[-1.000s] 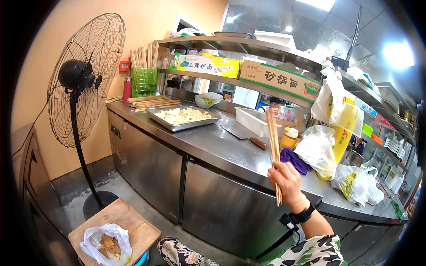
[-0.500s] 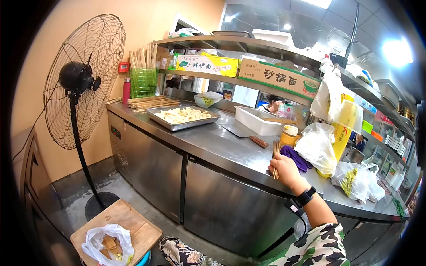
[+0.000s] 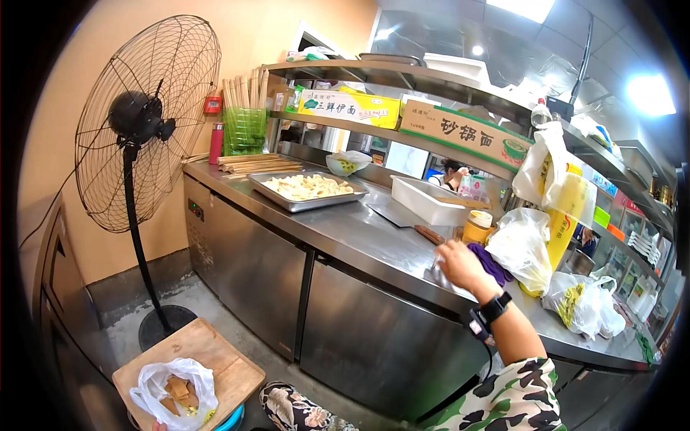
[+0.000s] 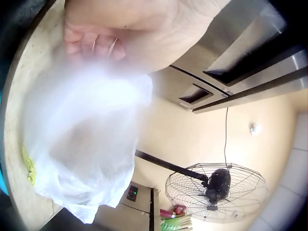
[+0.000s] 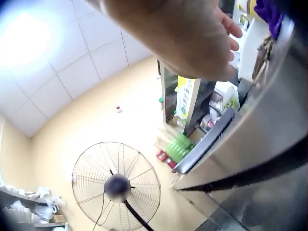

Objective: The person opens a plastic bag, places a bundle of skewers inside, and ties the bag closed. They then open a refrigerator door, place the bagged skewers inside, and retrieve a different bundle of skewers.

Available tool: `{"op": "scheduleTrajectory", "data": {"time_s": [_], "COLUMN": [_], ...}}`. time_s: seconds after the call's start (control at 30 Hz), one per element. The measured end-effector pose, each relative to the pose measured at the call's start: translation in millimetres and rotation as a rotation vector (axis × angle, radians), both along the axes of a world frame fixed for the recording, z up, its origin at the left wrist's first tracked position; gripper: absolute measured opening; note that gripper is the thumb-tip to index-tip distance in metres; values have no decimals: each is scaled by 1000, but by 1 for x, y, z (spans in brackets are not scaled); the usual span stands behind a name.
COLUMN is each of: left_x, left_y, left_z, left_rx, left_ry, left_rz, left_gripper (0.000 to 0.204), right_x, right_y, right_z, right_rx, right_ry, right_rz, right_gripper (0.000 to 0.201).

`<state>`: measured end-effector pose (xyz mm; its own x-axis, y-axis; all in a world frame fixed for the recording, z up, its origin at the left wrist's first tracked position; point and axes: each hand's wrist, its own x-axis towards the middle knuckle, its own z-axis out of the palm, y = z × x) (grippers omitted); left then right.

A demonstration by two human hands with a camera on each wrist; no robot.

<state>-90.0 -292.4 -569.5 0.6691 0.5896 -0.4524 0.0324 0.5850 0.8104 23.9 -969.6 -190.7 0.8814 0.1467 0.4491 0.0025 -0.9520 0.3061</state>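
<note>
My right hand [image 3: 466, 267] is low over the steel counter's front edge, its fingers loosely extended. Just beyond its knuckles, the ends of the thin wooden skewers [image 3: 458, 233] show beside a yellow-labelled jar [image 3: 476, 227]; the hand hides most of them. In the right wrist view, the fingers [image 5: 232, 28] hang apart with nothing between them. At the lower left, my left hand [image 4: 130, 29] has curled fingers at the rim of a white plastic bag [image 4: 91, 130], gripping it. Brown flat pieces [image 3: 180, 394] lie in this bag on a wooden board [image 3: 230, 365].
On the counter are a tray [image 3: 293, 207] of pale cut pieces, a flat-bladed tool [image 3: 394, 215], a white bin [image 3: 428, 204], a purple cloth [image 3: 496, 267] and filled plastic bags [image 3: 519, 241]. A standing fan [image 3: 140, 118] is at left; a shelf [image 3: 345, 123] holds boxes.
My right hand has lowered the upright skewers to the counter beside the jar and loosened its fingers from them. The left hand stays by the bag; the head view has shifted slightly.
</note>
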Motion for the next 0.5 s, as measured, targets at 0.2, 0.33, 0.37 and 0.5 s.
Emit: {"op": "scheduleTrajectory", "data": {"time_s": [0.2, 0.33, 0.37, 0.5], "left_x": [24, 23, 21, 13], "left_y": [47, 33, 35, 33], "left_z": [-111, -91, -94, -78], "left_rx": [34, 24, 45, 78], "left_ry": [-142, -126, -113, -100], "left_rz": [18, 164, 156, 239], "left_gripper": [33, 37, 34, 28], "right_x": [8, -17, -20, -16], "right_y": [14, 99, 117, 185], "right_z": [-12, -25, -36, -100], "right_rx": [-11, 89, 131, 189], "right_ry": [77, -23, 23, 560], "right_rz": [6, 440, 568, 789], "right_gripper": [11, 13, 16, 21]}}
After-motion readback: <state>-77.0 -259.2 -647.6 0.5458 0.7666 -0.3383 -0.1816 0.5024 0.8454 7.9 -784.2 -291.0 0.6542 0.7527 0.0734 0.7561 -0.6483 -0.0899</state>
